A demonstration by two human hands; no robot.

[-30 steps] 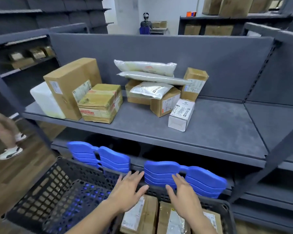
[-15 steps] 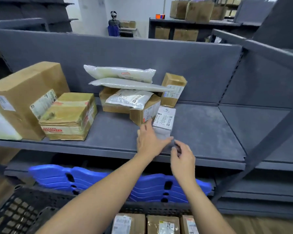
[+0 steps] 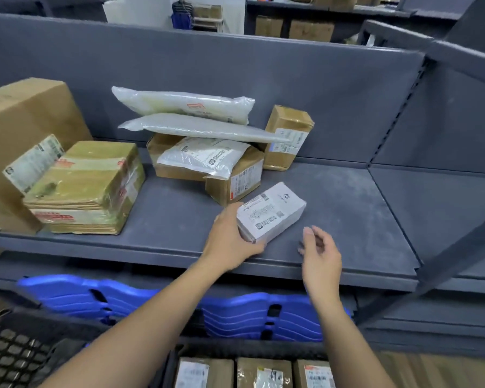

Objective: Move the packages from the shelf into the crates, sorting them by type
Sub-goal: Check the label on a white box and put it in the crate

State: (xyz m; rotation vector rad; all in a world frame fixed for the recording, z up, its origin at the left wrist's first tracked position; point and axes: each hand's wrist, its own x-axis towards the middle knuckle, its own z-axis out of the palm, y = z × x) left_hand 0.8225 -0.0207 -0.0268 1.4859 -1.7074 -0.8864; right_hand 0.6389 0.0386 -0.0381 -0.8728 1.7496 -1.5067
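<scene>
My left hand [image 3: 230, 238] grips the near end of a small white box [image 3: 272, 212] with a printed label, near the front of the grey shelf [image 3: 347, 219]. My right hand [image 3: 319, 254] hovers just right of the box, fingers loosely curled, holding nothing. Behind them lies a heap: two long clear plastic bags [image 3: 185, 103], a white poly mailer [image 3: 205, 156] on brown cardboard boxes [image 3: 233, 186], and a small upright brown box [image 3: 287, 137]. At the left sit a taped flat box [image 3: 87, 186] and a large brown carton [image 3: 25, 130]. A black crate [image 3: 20, 351] below holds several brown boxes [image 3: 263, 373].
Stacked blue plastic crates [image 3: 235, 312] sit on the lower shelf under my arms. A slanted grey upright [image 3: 459, 247] crosses the shelf's right end. More shelving with cartons [image 3: 311, 30] stands in the background.
My left hand has taken hold of the white box and turned it at an angle, pulling it toward the shelf's front edge. My right hand has shifted to the right of it.
</scene>
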